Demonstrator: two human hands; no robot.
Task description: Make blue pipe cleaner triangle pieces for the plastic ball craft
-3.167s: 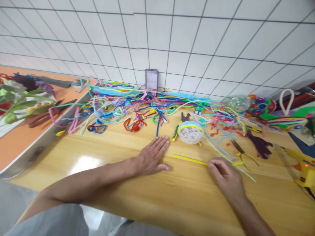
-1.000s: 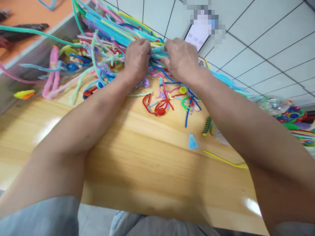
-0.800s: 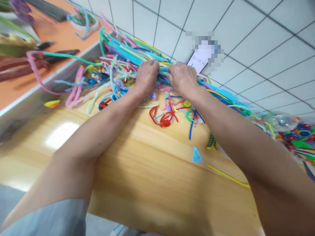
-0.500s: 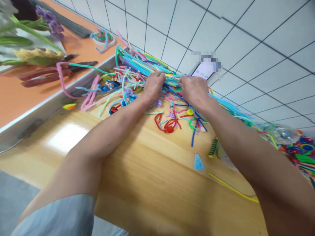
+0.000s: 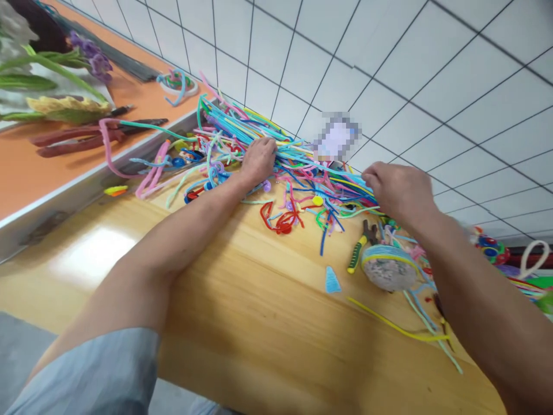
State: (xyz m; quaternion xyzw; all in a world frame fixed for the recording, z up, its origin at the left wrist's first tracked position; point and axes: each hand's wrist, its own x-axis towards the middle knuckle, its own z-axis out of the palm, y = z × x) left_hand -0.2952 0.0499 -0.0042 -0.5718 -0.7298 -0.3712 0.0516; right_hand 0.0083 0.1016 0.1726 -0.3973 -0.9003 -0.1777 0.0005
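A long bundle of colored pipe cleaners point(image 5: 246, 124), mostly light blue, lies along the tiled wall at the back of the wooden table. My left hand point(image 5: 260, 157) is closed over the middle of this bundle, its fingertips hidden among the strands. Farther right, my right hand point(image 5: 401, 187) is raised near the bundle's right end, with its fingers curled closed. Light blue strands run up to its thumb and fingertips; how many it pinches is hidden. Bent red pipe cleaners point(image 5: 283, 222) and small plastic pieces lie loose in front of the bundle.
Green-and-yellow-handled pliers point(image 5: 356, 253) lie beside a round block wrapped in blue and yellow point(image 5: 389, 271). A blue woven piece point(image 5: 332, 280) and a yellow pipe cleaner point(image 5: 389, 321) are nearer me. Red-handled pliers point(image 5: 78, 138) and fuzzy flowers point(image 5: 93, 57) rest on the orange surface leftward.
My right hand has moved right, away from my left hand and along the bundle, uncovering the pliers and the wrapped block. My left hand stays on the bundle. The view has shifted slightly.
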